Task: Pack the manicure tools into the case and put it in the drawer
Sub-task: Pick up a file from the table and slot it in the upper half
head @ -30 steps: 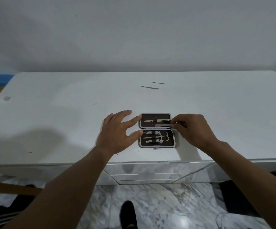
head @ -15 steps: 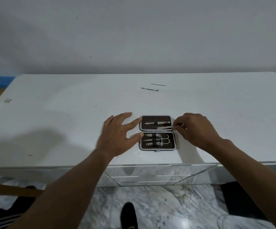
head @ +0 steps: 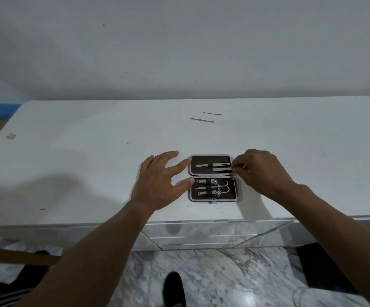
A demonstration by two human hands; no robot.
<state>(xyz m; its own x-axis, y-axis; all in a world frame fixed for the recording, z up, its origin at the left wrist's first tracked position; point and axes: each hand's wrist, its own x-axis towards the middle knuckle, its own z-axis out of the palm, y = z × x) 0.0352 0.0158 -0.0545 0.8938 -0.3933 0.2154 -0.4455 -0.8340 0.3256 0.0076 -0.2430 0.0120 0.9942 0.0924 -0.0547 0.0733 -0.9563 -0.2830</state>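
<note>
The manicure case (head: pixel 233 195) lies open near the front edge of the white dresser top (head: pixel 91 173). Its lower half holds small scissors (head: pixel 223 187) and nail clippers (head: pixel 210 193) under a strap. In the upper half lie a flat pusher (head: pixel 202 165) and a slim metal tool (head: pixel 221 167). My right hand (head: pixel 261 171) pinches the right end of that slim tool at the case's edge. My left hand (head: pixel 157 187) rests flat, fingers spread, with fingertips against the case's left side. Two loose tools lie farther back: a thin pin (head: pixel 213 113) and a double-ended pusher (head: pixel 201 120).
The mirrored dresser front with its drawers (head: pixel 201 239) is below the top's front edge, drawers closed. A white wall stands behind the dresser. The marble floor and my dark shoe (head: pixel 174 289) show below. A brown strap (head: pixel 18 255) crosses at lower left.
My right hand has pushed the slim tool leftward under the strap of the case's upper half. My left hand has stayed against the case's left side.
</note>
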